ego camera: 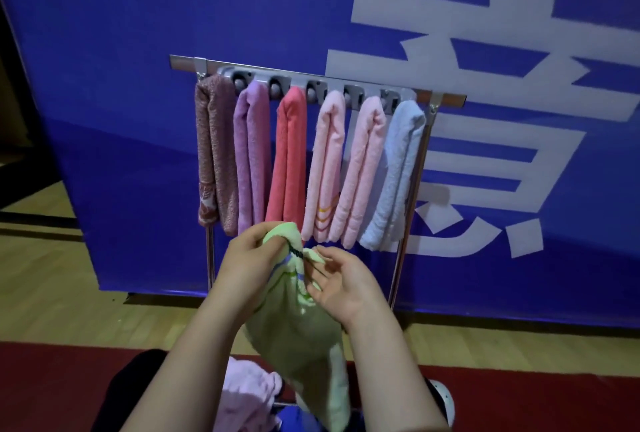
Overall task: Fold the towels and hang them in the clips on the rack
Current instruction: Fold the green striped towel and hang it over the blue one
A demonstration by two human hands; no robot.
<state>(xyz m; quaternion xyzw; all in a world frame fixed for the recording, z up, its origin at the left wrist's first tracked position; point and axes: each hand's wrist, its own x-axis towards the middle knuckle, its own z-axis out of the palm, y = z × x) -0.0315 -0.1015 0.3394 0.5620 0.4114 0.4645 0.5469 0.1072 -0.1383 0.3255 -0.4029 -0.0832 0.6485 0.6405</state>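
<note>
While six folded towels already hang on the rack (311, 80), a person holds a green towel (298, 334) up in front of it.

The left hand (247, 258) clenches its bunched top; the right hand (341, 281) pinches an edge, likely aligning a fold. A lilac towel (247, 393) waits below.

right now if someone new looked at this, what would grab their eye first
Probably the row of six folded towels hanging from the rack against the blue banner, running from a mottled maroon towel on the left to a light blue towel on the right. Next, in the foreground, the left hand and right hand gripping a green towel just below that row.
</note>
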